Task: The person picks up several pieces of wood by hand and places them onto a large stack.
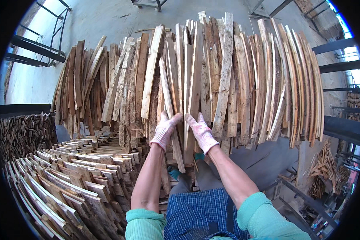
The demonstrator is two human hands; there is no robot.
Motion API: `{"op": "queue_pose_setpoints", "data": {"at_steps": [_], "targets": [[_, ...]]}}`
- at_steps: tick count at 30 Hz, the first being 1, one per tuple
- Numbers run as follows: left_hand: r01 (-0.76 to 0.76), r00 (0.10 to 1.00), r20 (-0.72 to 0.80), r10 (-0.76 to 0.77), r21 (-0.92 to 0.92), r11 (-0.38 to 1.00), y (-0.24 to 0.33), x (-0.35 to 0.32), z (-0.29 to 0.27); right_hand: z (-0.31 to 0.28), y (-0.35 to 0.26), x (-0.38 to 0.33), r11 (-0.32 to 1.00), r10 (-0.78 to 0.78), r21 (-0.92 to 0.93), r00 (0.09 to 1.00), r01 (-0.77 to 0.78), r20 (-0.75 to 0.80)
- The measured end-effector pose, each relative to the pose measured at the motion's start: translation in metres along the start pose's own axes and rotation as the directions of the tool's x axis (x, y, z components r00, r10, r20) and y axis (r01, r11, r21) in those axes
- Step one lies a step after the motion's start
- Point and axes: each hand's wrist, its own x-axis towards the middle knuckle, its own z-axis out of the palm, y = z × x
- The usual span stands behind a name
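The left hand (166, 128), gloved, grips a narrow slat (177, 147), thumb over its top. Near it, the gloved right hand (202, 130) grips a broader slat (195, 80); both slats run lengthwise, reaching past the hands at either end. A long row (224, 82) of slats spreads beyond and to both sides of the hands. A stack (80, 180) lies left of and nearer than the left hand.

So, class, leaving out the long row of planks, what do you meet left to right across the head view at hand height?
Dark wood stack → left gloved hand → right gloved hand → dark metal beam.
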Motion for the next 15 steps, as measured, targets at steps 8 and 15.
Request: {"op": "queue_pose_setpoints", "data": {"at_steps": [8, 15], "targets": [[0.085, 0.995, 0.076, -0.065, -0.299, 0.951, 0.023, -0.175, 0.060, -0.085, -0.020, -0.136, 0.944, -0.160, 0.321, 0.956, 0.075, 0.246], [-0.109, 0.987, 0.061, 0.151, -0.445, 0.889, 0.031, -0.217, 0.140, -0.124, -0.118, -0.173, 0.947, 0.018, 0.300, 0.949, -0.117, 0.316]]}}
